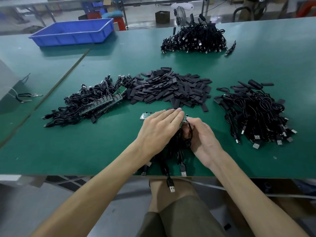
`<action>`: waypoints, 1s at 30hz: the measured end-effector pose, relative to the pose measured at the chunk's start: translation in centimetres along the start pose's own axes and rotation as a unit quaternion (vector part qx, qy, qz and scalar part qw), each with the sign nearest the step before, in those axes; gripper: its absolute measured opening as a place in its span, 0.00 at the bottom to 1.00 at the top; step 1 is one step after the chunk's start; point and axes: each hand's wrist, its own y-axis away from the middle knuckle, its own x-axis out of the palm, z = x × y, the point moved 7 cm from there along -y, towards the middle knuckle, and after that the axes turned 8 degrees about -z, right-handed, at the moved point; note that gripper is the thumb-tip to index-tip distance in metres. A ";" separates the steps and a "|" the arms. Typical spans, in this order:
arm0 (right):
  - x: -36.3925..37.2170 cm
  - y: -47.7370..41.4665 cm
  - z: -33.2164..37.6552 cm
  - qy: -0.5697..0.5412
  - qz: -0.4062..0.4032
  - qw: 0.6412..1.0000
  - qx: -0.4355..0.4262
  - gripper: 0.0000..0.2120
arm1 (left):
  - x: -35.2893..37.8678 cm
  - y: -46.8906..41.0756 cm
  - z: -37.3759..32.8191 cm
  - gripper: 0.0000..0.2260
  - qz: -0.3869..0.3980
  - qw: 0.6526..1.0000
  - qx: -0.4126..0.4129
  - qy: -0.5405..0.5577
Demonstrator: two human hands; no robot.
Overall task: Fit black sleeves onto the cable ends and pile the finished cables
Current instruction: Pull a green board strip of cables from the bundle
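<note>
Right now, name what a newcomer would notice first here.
A heap of black sleeves fills the green table's middle, with a pile of bare-board cables to its left and a sleeved pile to its right. Nearer, the left hand lies flat over a cable bundle that the right hand grips.

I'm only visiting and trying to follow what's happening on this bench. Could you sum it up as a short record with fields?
left hand: fingers straight, laid over small green boards
right hand: curled round a bundle of cables
centre: heap of black sleeves
left: cables with bare boards
right: pile of sleeved cables
far left: blue bin
</note>
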 end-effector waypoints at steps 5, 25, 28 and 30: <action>-0.2 0.0 -0.2 -0.004 -0.001 1.000 0.008 0.16 | 0.3 0.1 -0.1 0.12 0.000 1.000 -0.011 -0.007; -1.0 -0.3 -1.3 0.017 -0.022 0.999 0.036 0.12 | 1.2 0.1 0.0 0.08 0.073 0.996 -0.040 -0.013; -0.7 -0.4 -1.3 0.004 -0.018 0.999 0.038 0.15 | 1.2 0.1 0.5 0.09 0.101 0.994 -0.035 -0.008; -0.4 -0.4 -1.2 -0.025 -0.008 0.998 0.050 0.13 | 1.2 0.6 1.0 0.14 0.117 0.993 -0.034 0.005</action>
